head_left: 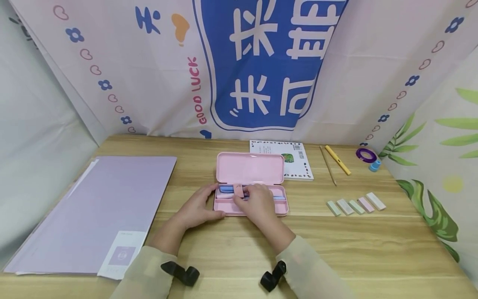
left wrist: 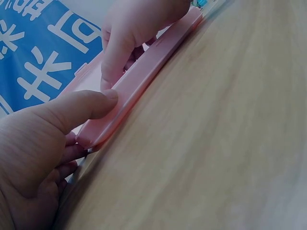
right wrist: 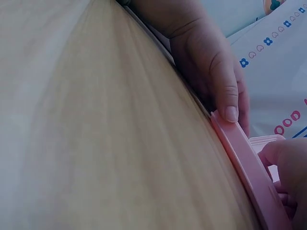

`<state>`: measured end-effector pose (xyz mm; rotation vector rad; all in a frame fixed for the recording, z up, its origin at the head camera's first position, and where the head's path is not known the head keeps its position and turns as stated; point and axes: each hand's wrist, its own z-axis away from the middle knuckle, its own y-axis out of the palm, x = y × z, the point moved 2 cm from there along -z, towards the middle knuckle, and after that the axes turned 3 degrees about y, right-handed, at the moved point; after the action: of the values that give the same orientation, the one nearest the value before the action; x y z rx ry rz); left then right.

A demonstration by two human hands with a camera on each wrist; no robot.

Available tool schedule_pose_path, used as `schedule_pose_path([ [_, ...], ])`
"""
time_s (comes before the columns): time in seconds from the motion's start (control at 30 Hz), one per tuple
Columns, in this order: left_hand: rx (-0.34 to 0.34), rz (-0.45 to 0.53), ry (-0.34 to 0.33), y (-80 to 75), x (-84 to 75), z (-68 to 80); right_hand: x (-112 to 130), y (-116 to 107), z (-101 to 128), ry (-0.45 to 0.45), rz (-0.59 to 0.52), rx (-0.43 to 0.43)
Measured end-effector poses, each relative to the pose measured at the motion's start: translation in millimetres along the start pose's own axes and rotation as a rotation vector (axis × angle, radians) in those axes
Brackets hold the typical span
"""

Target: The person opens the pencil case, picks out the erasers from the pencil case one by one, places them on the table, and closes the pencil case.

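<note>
1. An open pink plastic pencil case (head_left: 249, 182) lies at the middle of the light wooden surface (head_left: 336, 249), its hinged lid tipped back toward twelve o'clock.
2. The left hand (head_left: 196, 207) sits at the case's nine o'clock end; the left wrist view shows its thumb pressed flat on the front rim (left wrist: 139, 81) and the other fingers (left wrist: 72, 151) curled round the corner, so it grips the tray.
3. The right hand (head_left: 255, 203) rests over the tray, fingers (head_left: 242, 192) bent down and seemingly pinching a small pink eraser-like piece (head_left: 239, 190); the view is too small to be sure.
4. Blue pens (head_left: 225, 189) lie inside the tray under that hand.
5. A large flat lilac folder (head_left: 97, 207) lies at nine o'clock of the case, well apart.
6. A white booklet with a dotted border (head_left: 295, 160) lies just behind the lid, at about one o'clock.
7. At two o'clock, a thin wooden pencil (head_left: 328, 165) and a yellow pen (head_left: 337, 160) lie side by side, with a purple tape roll (head_left: 366, 155) beyond them.
8. Five pastel sticky-note pads (head_left: 356, 204) stand in a row at three o'clock.
</note>
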<state>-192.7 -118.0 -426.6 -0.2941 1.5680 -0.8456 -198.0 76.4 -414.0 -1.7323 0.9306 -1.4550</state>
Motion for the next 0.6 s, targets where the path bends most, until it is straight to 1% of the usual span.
schedule_pose_path([
  [0.13, 0.003, 0.003, -0.005, 0.3, -0.2, -0.1, 0.5, -1.7, 1.0, 0.016, -0.033, -0.010],
  [0.33, -0.002, 0.013, 0.006, 0.2, -0.5, 0.0, -0.4, -6.0, 2.6, 0.049, -0.106, -0.016],
  [0.6, -0.006, 0.015, 0.010, 0.9, 0.9, -0.7, -10.2, -12.1, 6.2, 0.029, -0.068, -0.001],
])
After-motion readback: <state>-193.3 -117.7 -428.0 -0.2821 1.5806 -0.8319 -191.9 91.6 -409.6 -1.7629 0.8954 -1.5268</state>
